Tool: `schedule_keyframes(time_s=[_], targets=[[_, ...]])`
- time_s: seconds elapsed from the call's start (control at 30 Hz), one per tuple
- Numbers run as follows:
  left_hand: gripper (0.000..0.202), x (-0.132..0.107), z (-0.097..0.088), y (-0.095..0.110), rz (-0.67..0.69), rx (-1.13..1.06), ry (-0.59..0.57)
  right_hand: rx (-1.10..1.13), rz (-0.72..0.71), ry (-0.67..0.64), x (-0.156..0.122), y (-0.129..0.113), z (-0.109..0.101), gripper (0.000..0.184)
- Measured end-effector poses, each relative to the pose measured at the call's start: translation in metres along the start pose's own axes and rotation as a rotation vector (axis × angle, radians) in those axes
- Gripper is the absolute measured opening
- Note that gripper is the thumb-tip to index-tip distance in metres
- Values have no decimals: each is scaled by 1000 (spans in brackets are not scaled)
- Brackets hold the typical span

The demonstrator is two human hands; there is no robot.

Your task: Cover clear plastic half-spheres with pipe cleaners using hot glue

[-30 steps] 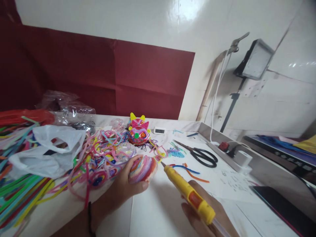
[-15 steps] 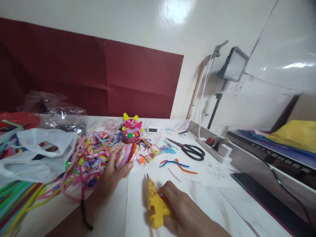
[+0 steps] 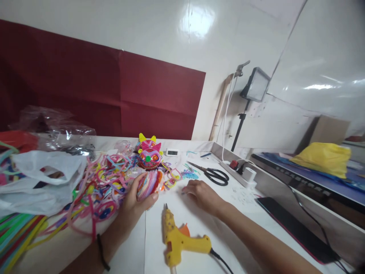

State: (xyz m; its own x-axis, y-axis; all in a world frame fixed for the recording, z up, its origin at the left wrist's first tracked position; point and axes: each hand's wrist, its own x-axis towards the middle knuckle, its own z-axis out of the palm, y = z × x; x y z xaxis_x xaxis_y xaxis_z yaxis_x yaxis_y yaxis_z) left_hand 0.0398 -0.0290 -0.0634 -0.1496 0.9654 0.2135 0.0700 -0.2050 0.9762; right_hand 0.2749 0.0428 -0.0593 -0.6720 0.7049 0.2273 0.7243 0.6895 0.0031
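My left hand (image 3: 135,198) is closed around a round piece covered in coloured pipe cleaner stripes (image 3: 150,183), with red, white, pink and purple rows showing. My right hand (image 3: 201,196) is at the paper below the scissors, its fingers bent together and pointing down. It covers the spot where loose pipe cleaner pieces lay, so what its fingertips grip is hidden. On the white paper between my arms lies a yellow hot glue gun (image 3: 178,241), nozzle pointing away from me, with an orange trigger.
Black-handled scissors (image 3: 215,176) lie past my right hand. Finished pipe cleaner animal faces (image 3: 149,158) stand at the back beside a small digital clock (image 3: 172,152). A pipe cleaner heap (image 3: 111,175) and a white plastic bag (image 3: 42,182) fill the left. A power strip (image 3: 242,175) is at right.
My right hand has let go of the glue gun, leaving it on the paper, and moved forward over the loose pipe cleaner pieces. My left hand still holds the striped piece.
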Motion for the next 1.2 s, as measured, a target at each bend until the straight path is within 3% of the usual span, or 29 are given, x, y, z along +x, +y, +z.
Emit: schedule_keyframes(time_s=[0.33,0.5,0.63,0.73,0.83,0.97,1.2], targets=[[66,1,0,-8,46,17,-17,-399,-100,-163,24,4,15,14],[62,-1,0,-8,38,5,-31,-446,-183,-122,29,8,23,14],[65,0,-1,-13,32,-17,-52,-416,-186,11,28,10,17,12],[66,3,-1,-20,51,-25,-45,-345,-131,180,23,11,0,8],[64,3,-1,-22,49,-14,-41,-204,-96,353,16,8,-22,18],[65,0,0,-18,51,-8,-55,64,-106,528,-2,-8,-40,15],[63,-1,-2,-10,96,104,-178,496,-233,561,-26,-45,-26,12]])
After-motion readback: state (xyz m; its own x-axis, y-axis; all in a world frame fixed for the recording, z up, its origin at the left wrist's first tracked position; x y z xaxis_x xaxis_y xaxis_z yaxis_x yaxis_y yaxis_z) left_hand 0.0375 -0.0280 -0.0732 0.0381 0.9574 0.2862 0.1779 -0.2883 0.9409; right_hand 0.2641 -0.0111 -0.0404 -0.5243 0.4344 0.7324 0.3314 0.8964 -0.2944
